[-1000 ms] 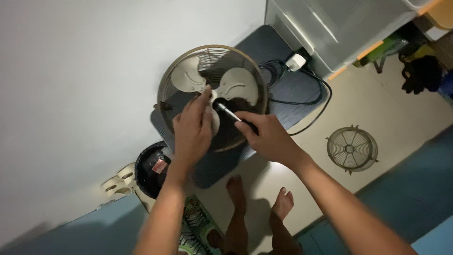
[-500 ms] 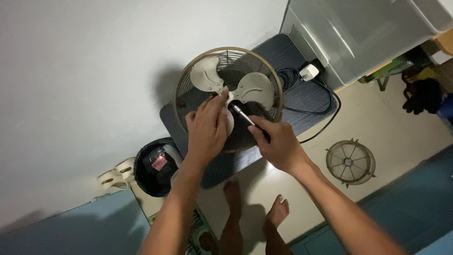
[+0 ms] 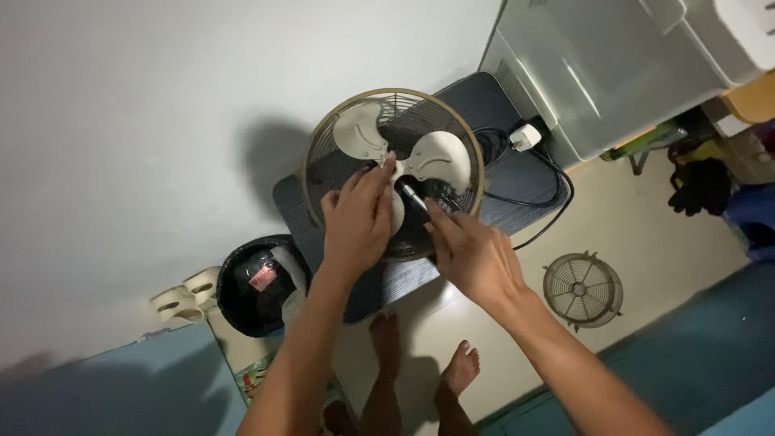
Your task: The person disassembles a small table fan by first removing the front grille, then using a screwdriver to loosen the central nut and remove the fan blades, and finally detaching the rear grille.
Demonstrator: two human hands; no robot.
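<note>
a small fan with its front guard off is seen standing on a dark ribbed mat on the floor, close to a pale wall. the left hand is laid over the lower blade, its fingers stretched to the hub and pressed against it, so the blades are held rather than gripped. a thin silver tool, likely a screwdriver, is pinched in the fingers of the right hand, and its tip is set at the hub in the middle of the fan. a loose round wire guard is seen lying flat on the pale floor, well apart to the right. a black cord with a white plug is coiled on the mat behind the fan, beside a grey box. a black bin stands by the wall on the left, and two bare feet are seen below the arms.
</note>
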